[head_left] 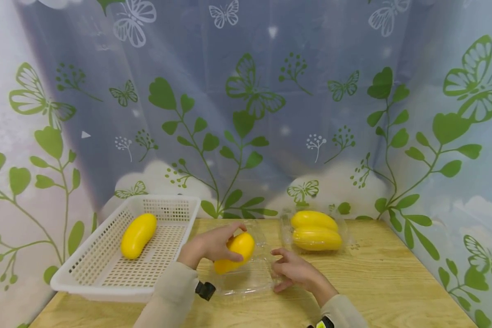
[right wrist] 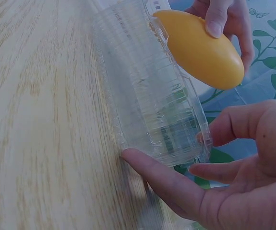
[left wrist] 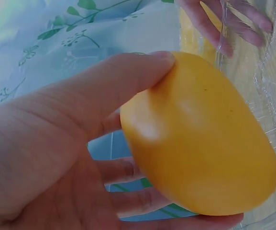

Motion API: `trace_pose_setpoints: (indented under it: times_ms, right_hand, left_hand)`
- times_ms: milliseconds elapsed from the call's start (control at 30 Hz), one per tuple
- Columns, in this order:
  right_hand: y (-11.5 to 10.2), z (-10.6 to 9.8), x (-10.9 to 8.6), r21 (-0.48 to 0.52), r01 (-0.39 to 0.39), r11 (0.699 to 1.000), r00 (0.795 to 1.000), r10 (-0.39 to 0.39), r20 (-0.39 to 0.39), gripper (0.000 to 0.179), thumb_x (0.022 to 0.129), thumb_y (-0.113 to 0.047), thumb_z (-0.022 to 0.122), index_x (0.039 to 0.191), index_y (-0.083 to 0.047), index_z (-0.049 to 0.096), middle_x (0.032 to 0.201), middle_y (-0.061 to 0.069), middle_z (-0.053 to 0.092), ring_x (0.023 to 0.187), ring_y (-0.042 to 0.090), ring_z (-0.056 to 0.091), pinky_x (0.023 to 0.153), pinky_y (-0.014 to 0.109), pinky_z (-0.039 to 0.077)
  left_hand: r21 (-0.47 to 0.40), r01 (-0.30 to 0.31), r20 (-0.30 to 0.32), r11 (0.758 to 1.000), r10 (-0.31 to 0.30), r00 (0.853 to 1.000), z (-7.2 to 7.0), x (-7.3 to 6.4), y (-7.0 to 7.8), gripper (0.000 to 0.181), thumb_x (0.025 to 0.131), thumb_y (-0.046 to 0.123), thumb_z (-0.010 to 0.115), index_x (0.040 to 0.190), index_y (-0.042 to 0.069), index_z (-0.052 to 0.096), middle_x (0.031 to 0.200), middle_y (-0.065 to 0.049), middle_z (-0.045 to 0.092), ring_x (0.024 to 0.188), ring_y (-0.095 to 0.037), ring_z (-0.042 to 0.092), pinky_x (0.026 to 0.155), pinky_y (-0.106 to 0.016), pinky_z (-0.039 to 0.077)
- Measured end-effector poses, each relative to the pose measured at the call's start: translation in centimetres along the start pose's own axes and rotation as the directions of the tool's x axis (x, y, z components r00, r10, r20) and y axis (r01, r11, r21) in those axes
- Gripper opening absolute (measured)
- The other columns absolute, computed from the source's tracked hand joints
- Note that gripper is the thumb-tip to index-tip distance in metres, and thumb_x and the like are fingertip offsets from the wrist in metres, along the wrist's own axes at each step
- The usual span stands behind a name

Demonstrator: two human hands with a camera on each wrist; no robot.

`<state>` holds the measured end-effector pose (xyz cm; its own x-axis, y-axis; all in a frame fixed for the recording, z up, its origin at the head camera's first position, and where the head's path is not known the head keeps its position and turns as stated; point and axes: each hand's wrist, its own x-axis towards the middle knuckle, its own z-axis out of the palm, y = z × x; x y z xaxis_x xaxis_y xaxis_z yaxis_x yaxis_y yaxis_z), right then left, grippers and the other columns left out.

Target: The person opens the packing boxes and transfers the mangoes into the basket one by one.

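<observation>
The yellow-orange oval fruit [left wrist: 200, 134] has a smooth, softly glossy skin with a pale highlight and a few tiny dark specks. The clear, thin-walled plastic container [right wrist: 133, 81] looks shiny, with ribbed and creased walls. The white rectangular openwork basket [head_left: 110, 294] appears to be moulded plastic with a smooth rim. The pale yellow-brown tabletop [head_left: 393, 282] shows streaky wood grain. The blue-grey, leaf-printed sheet [head_left: 328, 50] is faintly creased; the beige sleeve [head_left: 170, 291] is matt cloth.
</observation>
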<state>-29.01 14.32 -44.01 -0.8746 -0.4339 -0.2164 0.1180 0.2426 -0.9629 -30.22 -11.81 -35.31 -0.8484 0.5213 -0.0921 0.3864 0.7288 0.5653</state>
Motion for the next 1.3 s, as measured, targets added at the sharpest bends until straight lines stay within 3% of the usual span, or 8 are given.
trace_pose_setpoints:
  times_ms: [233, 400, 600, 833, 1300]
  right_hand:
    - [-0.1, 0.0, -0.1, -0.006, 0.001, 1.0, 1.0, -0.001, -0.007, 0.068, 0.095, -0.006, 0.052, 0.154, 0.012, 0.024, 0.134, 0.036, 0.048, 0.102, 0.028, 0.062, 0.076, 0.046, 0.065]
    - [0.0, -0.1, 0.0, -0.012, 0.006, 1.0, 1.0, -0.006, -0.01, 0.068, 0.095, -0.005, 0.052, 0.154, 0.012, 0.025, 0.134, 0.036, 0.047, 0.1, 0.028, 0.064, 0.075, 0.045, 0.065]
    - [0.0, -0.1, 0.0, -0.011, 0.015, 1.0, 1.0, -0.015, -0.015, 0.068, 0.094, -0.005, 0.052, 0.154, 0.012, 0.026, 0.134, 0.036, 0.047, 0.099, 0.027, 0.063, 0.074, 0.044, 0.065]
    - [0.1, -0.1, 0.0, -0.01, 0.016, 1.0, 1.0, -0.016, -0.011, 0.068, 0.094, -0.005, 0.052, 0.154, 0.012, 0.025, 0.135, 0.037, 0.046, 0.1, 0.027, 0.063, 0.074, 0.044, 0.065]
    - [0.1, -0.1, 0.0, -0.003, 0.003, 1.0, 1.0, -0.003, -0.003, 0.069, 0.094, -0.006, 0.053, 0.155, 0.012, 0.025, 0.137, 0.038, 0.044, 0.1, 0.028, 0.062, 0.075, 0.045, 0.065]
  left_hand:
    - [-0.087, -0.015, 0.025, 0.996, 0.017, 1.0, -0.3, 0.0, -0.8, 0.06, 0.094, 0.028, 0.077, 0.145, 0.025, 0.045, 0.126, -0.02, 0.06, 0.094, -0.028, 0.065, 0.059, -0.042, 0.061]
    - [-0.146, 0.012, 0.01, 0.989, -0.011, 1.0, -0.3, 0.2, -1.2, 0.061, 0.096, 0.033, 0.075, 0.147, 0.027, 0.043, 0.13, -0.022, 0.058, 0.097, -0.03, 0.067, 0.061, -0.05, 0.063]
    - [-0.196, -0.009, 0.002, 0.981, 0.01, 1.0, -0.3, 0.3, -1.7, 0.064, 0.095, 0.036, 0.076, 0.149, 0.024, 0.044, 0.125, -0.02, 0.057, 0.091, -0.028, 0.067, 0.061, -0.051, 0.063]
    - [-0.208, -0.024, -0.005, 0.978, 0.024, 1.0, -0.6, 0.0, -1.9, 0.065, 0.093, 0.038, 0.077, 0.148, 0.024, 0.046, 0.118, -0.018, 0.056, 0.084, -0.026, 0.068, 0.059, -0.049, 0.063]
    - [-0.218, 0.01, 0.017, 0.976, -0.007, 1.0, -1.6, -0.8, -2.2, 0.064, 0.092, 0.038, 0.078, 0.146, 0.024, 0.046, 0.116, -0.017, 0.054, 0.088, -0.026, 0.068, 0.058, -0.046, 0.063]
